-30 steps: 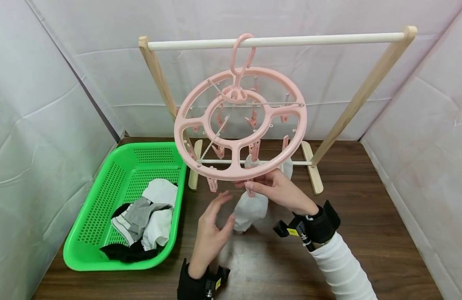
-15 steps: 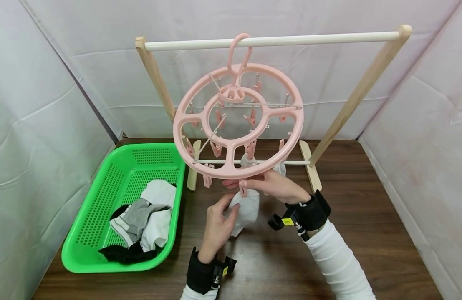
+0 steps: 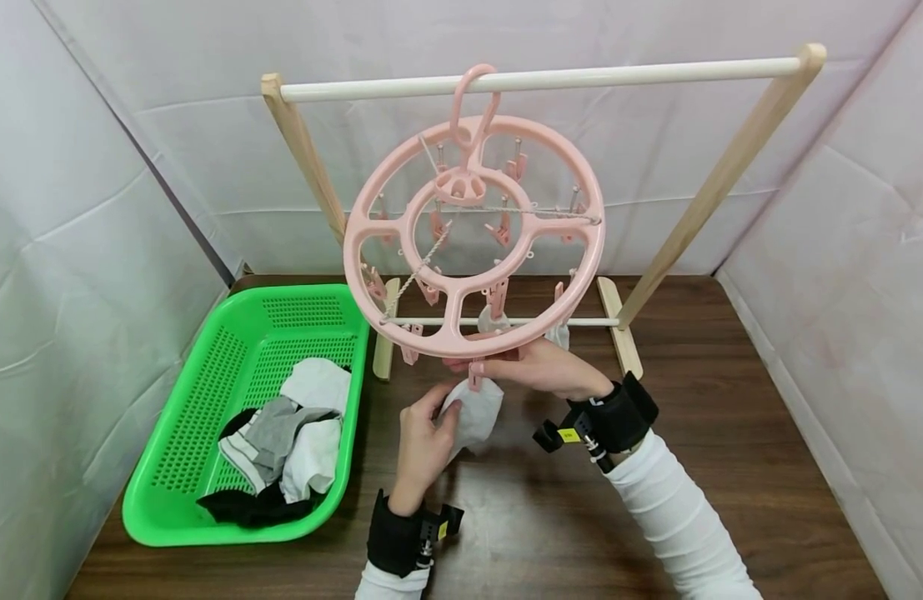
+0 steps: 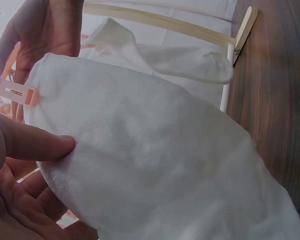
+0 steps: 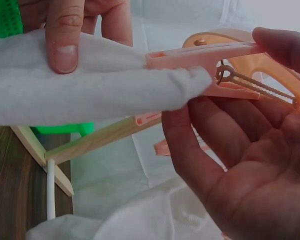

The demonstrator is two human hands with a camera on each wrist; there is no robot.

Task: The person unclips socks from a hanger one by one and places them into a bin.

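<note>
A white sock (image 3: 479,410) hangs below the front rim of a round pink clip hanger (image 3: 449,343). My left hand (image 3: 422,437) pinches the sock near its upper edge, thumb on the near face in the left wrist view. A pink clothespin (image 5: 190,56) sits over the sock's edge. My right hand (image 3: 554,368) holds that clothespin, its thumb on the upper handle and fingers under the lower one in the right wrist view. Behind it, another white sock (image 4: 190,62) hangs from the hanger.
The hanger's hook (image 3: 458,104) sits on the white bar (image 3: 619,77) of a wooden stand (image 3: 719,183). Several unused pink clips (image 3: 500,232) dangle around the rings. At left, a green basket (image 3: 149,500) holds white, grey and black socks (image 3: 281,429).
My left hand has moved up to the sock and now pinches it. The right hand, clothespin and sock have shifted slightly left, and the hanger tilts a little with them.
</note>
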